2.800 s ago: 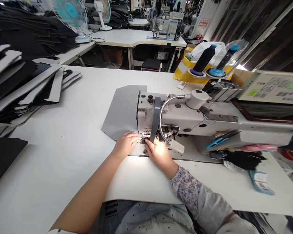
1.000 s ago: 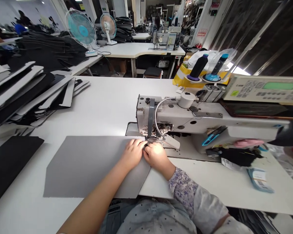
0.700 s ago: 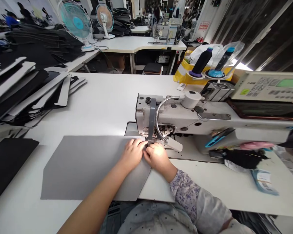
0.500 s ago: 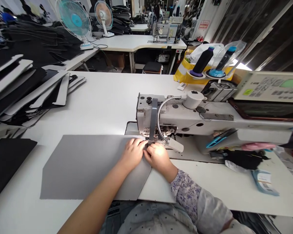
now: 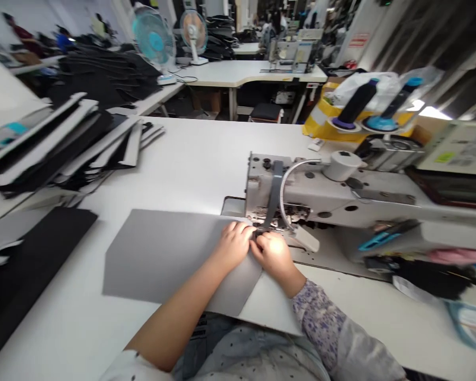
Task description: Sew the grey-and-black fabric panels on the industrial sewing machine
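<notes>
A large grey sheet of material [image 5: 162, 254] lies flat on the white table, its right end by the needle area of a sewing machine [image 5: 262, 182]. My left hand [image 5: 233, 246] rests on that end with its fingers laid over the sheet, tips close to the presser foot. My right hand [image 5: 276, 256] is beside it, fingers curled and pinched at the sheet's right edge. A small dark bit shows between the two hands; what the right fingers hold is hidden. The grey strap [image 5: 275, 193] on the machine head hangs just above my fingertips.
Black and grey cut pieces [image 5: 79, 143] are stacked at the left, with a black panel [image 5: 43, 264] nearer me. Two thread cones [image 5: 357, 104] stand behind the machine. A lamp head [image 5: 306, 238] sits close to my right hand. Two fans [image 5: 154, 39] stand farther back.
The view has swung left, so everything appears shifted right. Both hands stay at the needle area on the grey sheet; the sheet's outer left end has turned slightly.
</notes>
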The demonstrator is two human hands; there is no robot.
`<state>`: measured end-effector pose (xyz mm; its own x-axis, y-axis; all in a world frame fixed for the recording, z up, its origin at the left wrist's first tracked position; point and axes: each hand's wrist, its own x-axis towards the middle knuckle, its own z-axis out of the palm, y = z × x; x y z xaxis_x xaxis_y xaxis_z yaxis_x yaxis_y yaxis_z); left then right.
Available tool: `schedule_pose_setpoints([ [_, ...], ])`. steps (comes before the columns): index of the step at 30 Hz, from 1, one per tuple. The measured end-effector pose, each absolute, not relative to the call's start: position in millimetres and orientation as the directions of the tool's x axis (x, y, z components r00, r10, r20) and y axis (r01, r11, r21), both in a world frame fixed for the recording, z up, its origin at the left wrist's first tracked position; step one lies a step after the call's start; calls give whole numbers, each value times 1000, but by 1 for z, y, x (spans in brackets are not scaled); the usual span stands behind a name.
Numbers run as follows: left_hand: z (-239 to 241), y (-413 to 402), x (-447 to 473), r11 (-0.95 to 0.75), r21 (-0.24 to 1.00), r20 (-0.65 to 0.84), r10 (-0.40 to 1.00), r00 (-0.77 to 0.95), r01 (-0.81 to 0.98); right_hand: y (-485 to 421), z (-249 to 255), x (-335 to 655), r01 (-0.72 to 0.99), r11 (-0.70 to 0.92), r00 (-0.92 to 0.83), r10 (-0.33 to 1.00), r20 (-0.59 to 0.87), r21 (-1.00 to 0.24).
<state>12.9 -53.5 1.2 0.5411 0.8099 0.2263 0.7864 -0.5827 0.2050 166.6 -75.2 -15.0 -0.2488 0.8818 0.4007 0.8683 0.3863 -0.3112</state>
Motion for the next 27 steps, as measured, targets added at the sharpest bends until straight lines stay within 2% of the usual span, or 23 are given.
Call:
schedule_pose_setpoints([
  [3, 7, -48, -10, -584, 242, 210, 811, 546, 775, -80, -16, 171, 846, 405, -253, 877, 408, -346],
  [5, 19, -39, -59, -478, 230, 211, 875, 436, 848, -81, -17, 173, 830, 422, -271, 876, 398, -364],
  [6, 28, -37, -94, -364, 195, 218, 921, 322, 911, -81, -18, 174, 825, 429, -279, 875, 396, -368],
  [8, 51, -42, -175, -26, 56, 267, 964, 10, 998, -82, -21, 176, 819, 441, -294, 872, 391, -367],
  [10, 73, -58, -255, 397, -59, 348, 868, -354, 916, -82, -23, 176, 817, 447, -306, 872, 383, -363],
  [11, 81, -69, -288, 545, -86, 344, 802, -489, 834, -83, -24, 176, 818, 447, -309, 872, 379, -362],
  [12, 87, -81, -315, 621, -122, 263, 772, -578, 774, -84, -25, 176, 819, 446, -309, 873, 377, -362],
  [15, 95, -109, -359, 624, -183, 93, 780, -619, 760, -85, -28, 177, 823, 443, -304, 872, 382, -355],
  [19, 109, -122, -367, 584, -157, 60, 811, -582, 797, -85, -30, 177, 831, 438, -302, 873, 383, -343],
  [23, 129, -120, -362, 652, -137, 141, 758, -637, 746, -85, -30, 177, 826, 444, -309, 872, 379, -348],
  [27, 122, -121, -350, 661, -62, 228, 739, -634, 748, -83, -29, 177, 832, 436, -296, 872, 389, -343],
])
